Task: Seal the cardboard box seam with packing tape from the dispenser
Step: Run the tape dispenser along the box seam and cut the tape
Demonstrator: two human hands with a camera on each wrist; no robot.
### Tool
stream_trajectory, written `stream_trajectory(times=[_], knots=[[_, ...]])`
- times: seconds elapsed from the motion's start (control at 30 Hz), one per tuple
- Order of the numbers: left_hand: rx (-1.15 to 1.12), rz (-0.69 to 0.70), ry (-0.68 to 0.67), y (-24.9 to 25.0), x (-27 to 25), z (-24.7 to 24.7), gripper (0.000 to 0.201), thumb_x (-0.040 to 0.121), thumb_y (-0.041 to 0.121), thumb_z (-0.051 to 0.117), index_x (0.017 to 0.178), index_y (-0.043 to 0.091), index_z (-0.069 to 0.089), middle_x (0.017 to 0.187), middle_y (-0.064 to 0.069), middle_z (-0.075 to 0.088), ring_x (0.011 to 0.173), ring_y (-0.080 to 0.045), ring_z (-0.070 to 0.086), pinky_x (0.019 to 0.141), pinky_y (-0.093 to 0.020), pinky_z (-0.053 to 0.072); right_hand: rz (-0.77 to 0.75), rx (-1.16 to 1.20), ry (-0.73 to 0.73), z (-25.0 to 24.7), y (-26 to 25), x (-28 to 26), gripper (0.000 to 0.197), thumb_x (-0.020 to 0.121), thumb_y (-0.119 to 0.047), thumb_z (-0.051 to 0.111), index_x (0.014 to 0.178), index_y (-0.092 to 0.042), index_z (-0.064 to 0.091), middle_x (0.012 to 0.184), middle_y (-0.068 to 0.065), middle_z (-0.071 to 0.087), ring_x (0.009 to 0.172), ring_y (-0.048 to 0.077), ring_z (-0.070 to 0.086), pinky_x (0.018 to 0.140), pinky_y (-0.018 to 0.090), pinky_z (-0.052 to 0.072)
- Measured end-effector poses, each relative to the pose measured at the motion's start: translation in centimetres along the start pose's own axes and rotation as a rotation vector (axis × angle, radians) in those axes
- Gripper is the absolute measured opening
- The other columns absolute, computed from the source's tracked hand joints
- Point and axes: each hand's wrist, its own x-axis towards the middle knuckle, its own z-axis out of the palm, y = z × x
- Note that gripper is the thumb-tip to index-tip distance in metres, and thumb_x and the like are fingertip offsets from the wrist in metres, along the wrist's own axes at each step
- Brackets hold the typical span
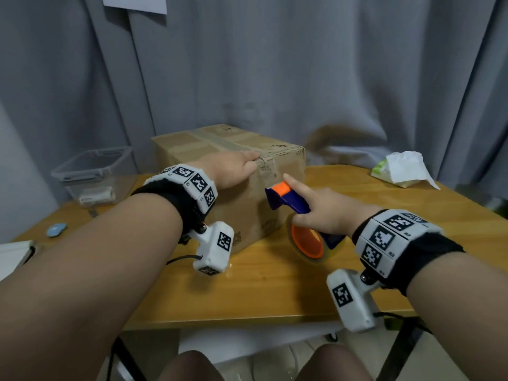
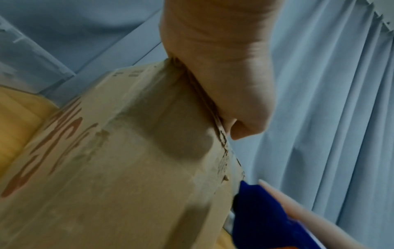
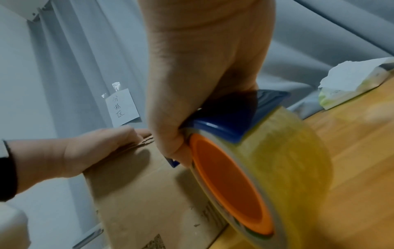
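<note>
A cardboard box (image 1: 247, 210) stands on the wooden table (image 1: 275, 292), with an old tape strip (image 1: 217, 140) running along its top seam. My left hand (image 1: 233, 169) rests on the near top edge where that strip ends, palm against the corner (image 2: 224, 67); its fingers on the top are mostly hidden. My right hand (image 1: 327, 213) grips a blue and orange tape dispenser (image 1: 288, 200), index finger stretched along its top. The dispenser's nose sits close to the box's front face, just below my left hand. Its yellowish tape roll (image 3: 287, 160) hangs low over the table.
A clear plastic bin (image 1: 93, 171) stands left of the box. A tissue pack (image 1: 401, 169) lies at the far right of the table, a small blue object (image 1: 56, 230) near the left edge. Grey curtains hang close behind.
</note>
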Motion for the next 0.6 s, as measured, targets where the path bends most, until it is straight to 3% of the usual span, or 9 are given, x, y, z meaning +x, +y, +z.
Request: stream_trajectory(times=[0.1,0.2,0.27,0.4,0.6], knots=[[-0.007,-0.038,0.108,1.2,1.1,-0.1,0.048,0.102,0.04,0.024,0.117,0.009,0.057,0.125,-0.014,0.059,0.116,-0.03,0.052,0.089,-0.033,0.036,0.02,-0.057,-0.027,-0.5,-0.7,1.0,0.084,0.087,-0.043,0.053,0.148,-0.044,-0.005,0.08,-0.005,0.052,0.069,0.012,0.054,0.061,0.027,0.044],[0.062,-0.039,0.179,1.7,2.4,0.5,0.032,0.1,0.039,0.032,0.093,0.013,0.048,0.102,-0.014,0.063,0.098,-0.034,0.057,0.07,-0.033,0.034,0.03,-0.101,-0.017,-0.8,-0.9,1.6,0.083,0.085,-0.043,0.053,0.149,-0.044,0.0,0.078,-0.007,0.047,0.071,0.014,0.053,0.064,0.03,0.045],[0.112,-0.053,0.215,1.6,2.9,1.1,0.026,0.1,0.037,0.035,0.094,0.013,0.044,0.099,-0.015,0.063,0.094,-0.035,0.058,0.066,-0.035,0.035,0.018,-0.099,-0.005,-0.8,-0.7,1.8,0.083,0.085,-0.043,0.053,0.149,-0.044,0.001,0.077,-0.008,0.047,0.069,0.012,0.052,0.062,0.029,0.044],[0.287,-0.039,0.217,1.7,3.1,1.8,0.037,0.097,0.041,0.041,0.111,0.008,0.047,0.105,-0.014,0.063,0.096,-0.034,0.059,0.067,-0.036,0.039,-0.005,-0.048,0.05,0.0,-0.2,1.6,0.082,0.085,-0.042,0.054,0.149,-0.043,0.002,0.077,-0.008,0.05,0.067,0.008,0.052,0.061,0.028,0.045],[0.379,0.007,0.234,1.9,2.9,2.4,0.038,0.097,0.042,0.041,0.112,0.008,0.051,0.114,-0.012,0.062,0.103,-0.032,0.059,0.069,-0.036,0.039,-0.01,0.061,0.084,1.5,0.0,1.3,0.085,0.085,-0.042,0.055,0.149,-0.043,0.001,0.086,0.001,0.059,0.071,0.014,0.055,0.061,0.026,0.043]])
